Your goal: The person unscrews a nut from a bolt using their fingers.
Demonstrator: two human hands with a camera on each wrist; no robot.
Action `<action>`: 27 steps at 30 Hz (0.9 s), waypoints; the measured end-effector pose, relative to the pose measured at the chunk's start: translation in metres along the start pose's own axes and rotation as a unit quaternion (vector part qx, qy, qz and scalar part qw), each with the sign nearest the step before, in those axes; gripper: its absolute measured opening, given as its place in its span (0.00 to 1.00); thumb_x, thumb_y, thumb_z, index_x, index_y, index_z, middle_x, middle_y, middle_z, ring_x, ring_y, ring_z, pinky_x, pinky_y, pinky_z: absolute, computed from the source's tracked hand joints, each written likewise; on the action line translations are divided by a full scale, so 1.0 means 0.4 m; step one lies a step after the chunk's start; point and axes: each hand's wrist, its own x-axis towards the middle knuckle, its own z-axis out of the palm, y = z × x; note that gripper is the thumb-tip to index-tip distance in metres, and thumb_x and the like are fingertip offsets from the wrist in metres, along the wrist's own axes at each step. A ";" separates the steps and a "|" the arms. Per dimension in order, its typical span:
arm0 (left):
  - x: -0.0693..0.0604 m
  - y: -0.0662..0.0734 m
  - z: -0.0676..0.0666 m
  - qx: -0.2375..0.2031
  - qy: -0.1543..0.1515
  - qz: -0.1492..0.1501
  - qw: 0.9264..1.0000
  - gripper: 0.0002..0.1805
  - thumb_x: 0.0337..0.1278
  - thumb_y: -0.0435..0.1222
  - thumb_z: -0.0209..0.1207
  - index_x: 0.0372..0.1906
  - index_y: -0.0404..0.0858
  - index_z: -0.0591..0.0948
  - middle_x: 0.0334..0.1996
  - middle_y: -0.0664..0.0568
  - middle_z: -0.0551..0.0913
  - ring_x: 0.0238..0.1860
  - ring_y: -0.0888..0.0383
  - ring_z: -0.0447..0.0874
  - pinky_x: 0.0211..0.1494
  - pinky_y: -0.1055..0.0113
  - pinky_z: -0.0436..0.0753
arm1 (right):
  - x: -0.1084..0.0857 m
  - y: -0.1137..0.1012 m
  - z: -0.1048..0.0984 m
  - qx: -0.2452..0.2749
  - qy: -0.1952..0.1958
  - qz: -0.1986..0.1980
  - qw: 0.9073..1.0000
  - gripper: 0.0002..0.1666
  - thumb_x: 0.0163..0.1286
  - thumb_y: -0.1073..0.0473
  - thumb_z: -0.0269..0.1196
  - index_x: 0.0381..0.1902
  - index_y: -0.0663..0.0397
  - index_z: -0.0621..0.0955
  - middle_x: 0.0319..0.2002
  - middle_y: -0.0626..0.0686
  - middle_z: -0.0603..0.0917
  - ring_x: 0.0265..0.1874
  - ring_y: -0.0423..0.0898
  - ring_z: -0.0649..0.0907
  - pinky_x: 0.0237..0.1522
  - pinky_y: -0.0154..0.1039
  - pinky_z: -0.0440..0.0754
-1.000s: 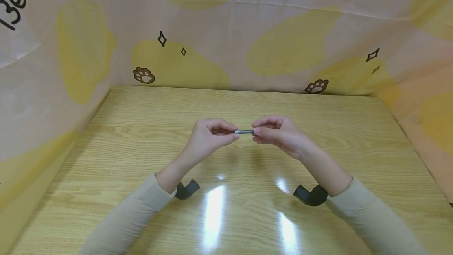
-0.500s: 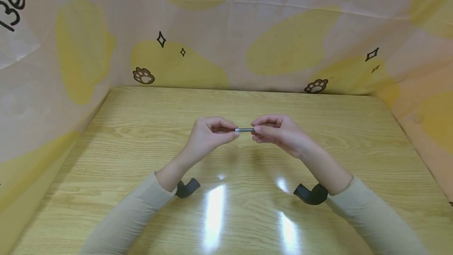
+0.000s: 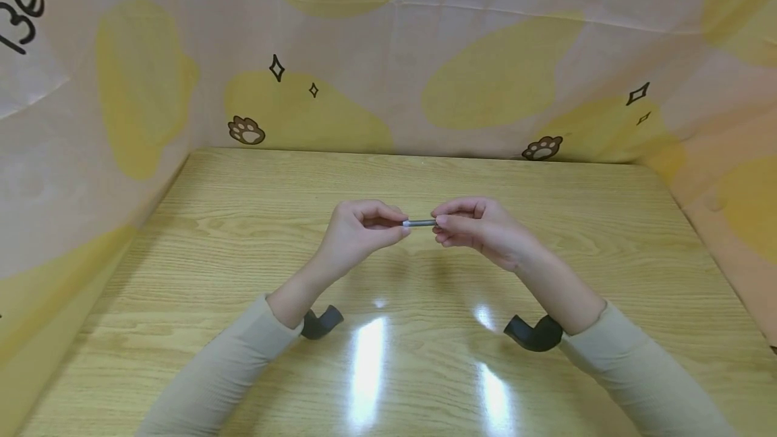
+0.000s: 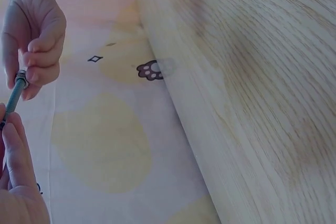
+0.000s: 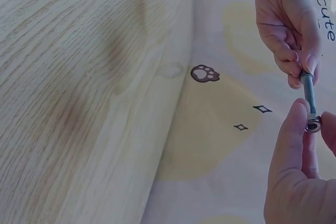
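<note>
A slim grey threaded bolt (image 3: 421, 223) is held level between the two hands, above the table. My left hand (image 3: 358, 231) pinches its left end between thumb and fingers; in the right wrist view that end looks wider. My right hand (image 3: 482, 229) holds the other end, where a shiny metal nut (image 5: 313, 125) sits around the shaft. The left wrist view shows the nut (image 4: 21, 79) at the right hand's fingertips, with ring-like edges stacked there. Fingers hide both ends of the bolt in the head view.
The wood-grain table (image 3: 273, 181) spreads beneath both hands, with bright light reflections near the front. A patterned cloth (image 3: 376, 52) hangs behind and along the sides. Black curved pieces (image 3: 534, 334) show at both wrists.
Both hands and the bolt have risen very slightly in the head view since a second ago. The right hand's lower fingers have shifted a little; the grips look the same.
</note>
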 end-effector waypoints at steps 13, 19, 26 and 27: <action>-0.001 -0.003 -0.003 -0.004 -0.002 0.012 1.000 0.08 0.48 0.26 0.66 0.36 0.28 0.83 0.36 0.43 0.84 0.34 0.52 0.84 0.40 0.62 0.84 | 0.000 -0.002 0.001 0.016 0.012 0.007 1.000 0.09 0.68 0.68 0.56 0.32 0.56 0.82 0.27 0.53 0.84 0.26 0.41 0.85 0.34 0.33 0.84; -0.002 -0.004 -0.005 -0.006 -0.004 0.013 1.000 0.08 0.48 0.26 0.65 0.36 0.28 0.83 0.36 0.43 0.84 0.34 0.52 0.84 0.40 0.62 0.84 | 0.000 0.002 -0.001 -0.003 0.017 -0.019 1.000 0.15 0.63 0.76 0.55 0.31 0.52 0.83 0.28 0.51 0.84 0.30 0.41 0.84 0.39 0.35 0.83; -0.001 -0.004 -0.006 -0.008 -0.003 0.008 1.000 0.08 0.48 0.26 0.65 0.36 0.28 0.83 0.36 0.43 0.83 0.34 0.52 0.84 0.40 0.63 0.84 | 0.001 0.004 -0.004 -0.012 0.020 -0.022 0.999 0.14 0.61 0.76 0.57 0.36 0.52 0.81 0.32 0.52 0.83 0.33 0.43 0.84 0.44 0.38 0.82; -0.001 -0.004 -0.005 -0.008 -0.002 0.008 1.000 0.08 0.48 0.26 0.65 0.36 0.27 0.83 0.36 0.43 0.83 0.34 0.52 0.84 0.40 0.63 0.84 | 0.001 0.003 -0.004 -0.007 0.020 -0.018 1.000 0.13 0.63 0.74 0.57 0.37 0.53 0.81 0.33 0.52 0.83 0.33 0.44 0.84 0.43 0.37 0.83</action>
